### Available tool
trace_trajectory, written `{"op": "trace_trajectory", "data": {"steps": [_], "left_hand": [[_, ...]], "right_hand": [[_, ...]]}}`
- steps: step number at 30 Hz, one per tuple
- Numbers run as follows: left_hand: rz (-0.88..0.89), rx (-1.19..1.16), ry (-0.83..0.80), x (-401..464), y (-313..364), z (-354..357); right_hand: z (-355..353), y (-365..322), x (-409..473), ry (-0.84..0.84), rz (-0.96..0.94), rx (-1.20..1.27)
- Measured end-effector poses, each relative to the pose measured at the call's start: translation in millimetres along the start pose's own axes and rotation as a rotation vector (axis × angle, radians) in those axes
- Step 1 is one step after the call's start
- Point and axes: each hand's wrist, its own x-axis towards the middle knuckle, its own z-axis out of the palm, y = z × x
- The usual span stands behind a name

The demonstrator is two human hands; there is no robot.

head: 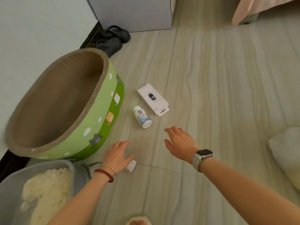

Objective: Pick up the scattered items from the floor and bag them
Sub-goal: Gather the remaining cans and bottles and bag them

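Both hands going down for the floor clutter!

Left hand (117, 155) is closing its grip on a small clear vial (130, 164); right hand (178, 143) is reaching, fingers loose and grasping nothing, toward the bottle (142, 117) lying beside the box (152, 99). Best to wrap the bottle's middle. No bag showing; the bin (68, 166) is holding pale litter, the scratcher (103, 108) nothing visible.

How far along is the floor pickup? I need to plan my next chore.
Nothing looks bagged yet; no bag is in view. The left hand covers a small white-capped item. The right hand reaches, open, toward the white bottle. That and the white box remain on the floor.
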Motion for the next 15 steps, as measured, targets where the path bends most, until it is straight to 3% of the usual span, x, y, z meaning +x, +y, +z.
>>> {"op": "trace_trajectory", "data": {"steps": [5,8,12,15], "left_hand": [[0.199,0.209,-0.321,10,-58,26],[0.451,0.338,-0.104,20,-72,38],[0.320,-0.027,0.076,19,-77,47],[0.065,-0.464,0.086,6,-70,48]], "right_hand": [[34,-48,54,0.050,0.104,0.079],[46,-69,90,0.126,0.201,0.131],[60,-80,126,0.127,0.364,0.121],[66,-79,132,0.128,0.388,0.151]]}}
